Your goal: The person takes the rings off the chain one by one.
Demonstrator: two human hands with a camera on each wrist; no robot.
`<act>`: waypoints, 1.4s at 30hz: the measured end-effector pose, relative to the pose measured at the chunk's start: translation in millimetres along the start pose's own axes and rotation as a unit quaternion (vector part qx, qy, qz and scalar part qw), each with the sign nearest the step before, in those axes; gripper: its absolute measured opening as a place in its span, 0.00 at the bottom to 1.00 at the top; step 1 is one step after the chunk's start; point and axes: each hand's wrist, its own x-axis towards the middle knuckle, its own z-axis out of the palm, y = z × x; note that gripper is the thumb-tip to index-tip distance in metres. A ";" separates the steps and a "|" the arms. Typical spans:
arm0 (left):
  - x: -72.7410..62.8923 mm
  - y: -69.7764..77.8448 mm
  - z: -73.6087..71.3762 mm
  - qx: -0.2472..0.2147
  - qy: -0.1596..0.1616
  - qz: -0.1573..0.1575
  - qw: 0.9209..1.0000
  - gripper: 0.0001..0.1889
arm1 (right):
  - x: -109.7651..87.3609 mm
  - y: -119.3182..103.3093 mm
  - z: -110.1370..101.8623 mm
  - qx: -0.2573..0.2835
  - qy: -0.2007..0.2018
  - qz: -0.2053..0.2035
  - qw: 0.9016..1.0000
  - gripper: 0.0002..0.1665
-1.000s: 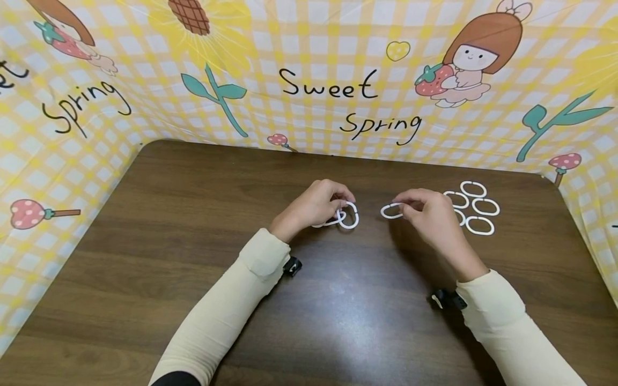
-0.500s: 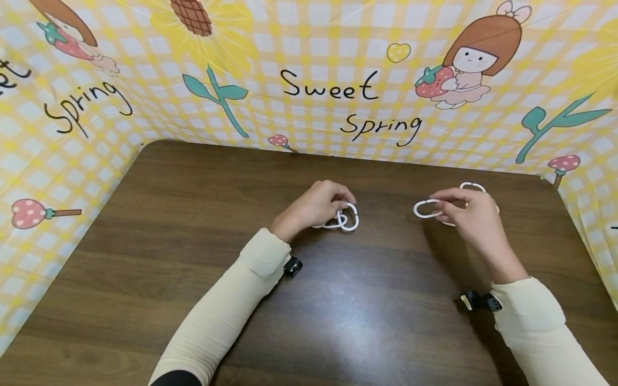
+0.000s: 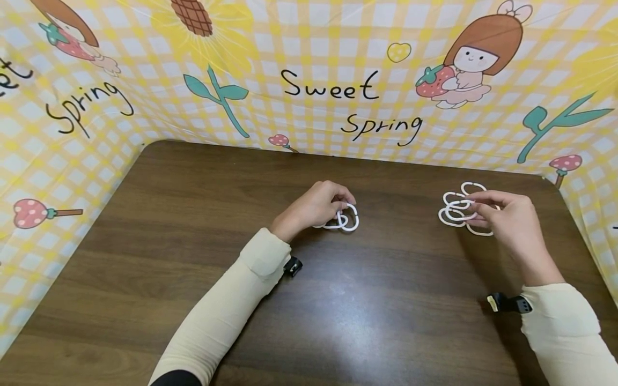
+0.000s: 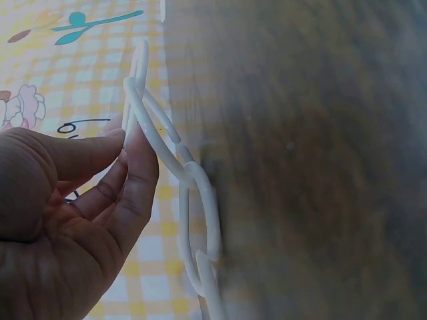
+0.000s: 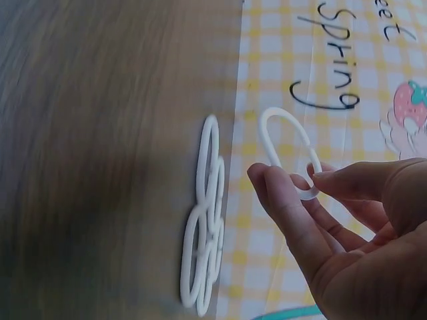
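My left hand (image 3: 318, 205) pinches the end of a short chain of white oval plastic links (image 3: 357, 217) at the middle of the table. In the left wrist view, thumb and fingertips hold the top link (image 4: 142, 61), and several hooked-together links (image 4: 212, 213) trail down from it beside the tabletop. My right hand (image 3: 515, 222) pinches one single white link (image 5: 265, 137) by its end. A small gap shows in that link's side. It is held over a group of loose white links (image 5: 201, 177), which the hand partly covers in the head view.
The brown wooden table (image 3: 241, 300) reaches back to a yellow checked cloth (image 3: 314, 32) printed with flowers and lettering, which also rises along the left and right sides. A black wrist camera strap (image 3: 509, 303) sits at the right cuff, another (image 3: 292, 266) at the left.
My right hand has moved right with its single link, from near the chain to over the loose links. The left hand has stayed in place, holding the chain.
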 end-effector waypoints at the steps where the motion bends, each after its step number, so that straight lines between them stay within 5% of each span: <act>1: -0.1 0.0 0.0 0.000 0.000 0.000 1.000 0.11 | 0.3 2.0 -2.5 0.000 0.003 0.002 1.000 0.17; 4: -0.3 -0.6 0.1 0.002 0.001 0.000 1.000 0.11 | 0.7 7.6 -10.3 0.009 0.005 0.009 1.000 0.12; 10: 0.0 -1.5 0.3 0.001 0.000 0.000 1.000 0.11 | 1.5 19.5 -26.1 0.073 -0.002 0.023 0.997 0.26; 23: -0.8 -1.3 0.6 -0.027 -0.007 -0.013 1.000 0.11 | 5.4 52.4 -50.3 0.102 0.012 0.044 0.994 0.30; 29: -0.4 -1.9 0.8 -0.024 -0.008 -0.011 1.000 0.11 | 6.3 63.4 -56.9 0.209 0.012 0.061 0.976 0.31; 36: 0.4 -1.9 0.7 -0.021 -0.007 -0.011 1.000 0.11 | 9.8 67.6 -59.3 0.099 0.027 0.096 0.990 0.33; 42: 0.1 -1.2 0.2 -0.022 -0.007 -0.011 1.000 0.11 | 11.8 71.5 -60.0 0.051 0.038 0.118 0.991 0.35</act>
